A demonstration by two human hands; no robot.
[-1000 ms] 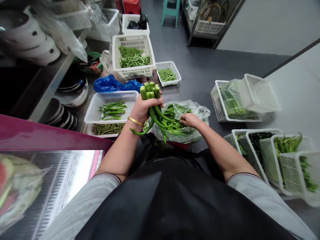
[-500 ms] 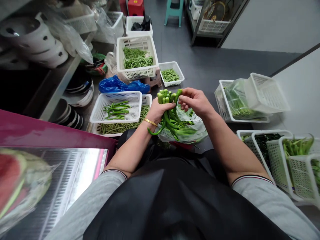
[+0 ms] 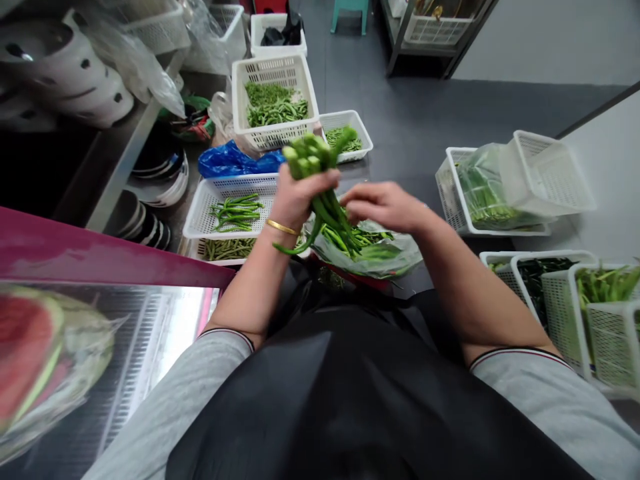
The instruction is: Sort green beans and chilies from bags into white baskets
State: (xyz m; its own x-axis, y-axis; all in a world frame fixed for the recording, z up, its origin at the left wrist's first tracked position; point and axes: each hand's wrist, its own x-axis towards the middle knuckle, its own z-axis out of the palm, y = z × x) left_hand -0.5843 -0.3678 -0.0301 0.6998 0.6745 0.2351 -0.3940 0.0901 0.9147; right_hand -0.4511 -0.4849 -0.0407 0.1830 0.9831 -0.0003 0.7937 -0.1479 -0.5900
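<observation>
Head view: left hand (image 3: pixel 300 197) closed around a bunch of green chilies (image 3: pixel 320 193), cut stem ends up, tips hanging down over a clear plastic bag (image 3: pixel 373 257). Bangle on that wrist. Right hand (image 3: pixel 385 207) open, fingers loosely extended, just beside the bunch; contact unclear.

Done so far, going by layout: sorted produce sits in separate baskets. Front left, white basket (image 3: pixel 225 190) holds a small pile of chilies (image 3: pixel 236 213); green beans (image 3: pixel 225 250) lie in the basket under it. Farther ahead, larger basket (image 3: pixel 273 67) holds beans and chopped greens (image 3: pixel 275 107); small basket (image 3: pixel 360 130) holds more beans (image 3: pixel 345 141).

Left: bag still has loose chilies (image 3: pixel 355 237) inside. Right side, bagged greens (image 3: pixel 483 190) sit in a basket (image 3: pixel 450 193), and another basket (image 3: pixel 555 313) holds leafy greens (image 3: pixel 607 287). Blue bag (image 3: pixel 235 160) lies behind the front basket.
</observation>
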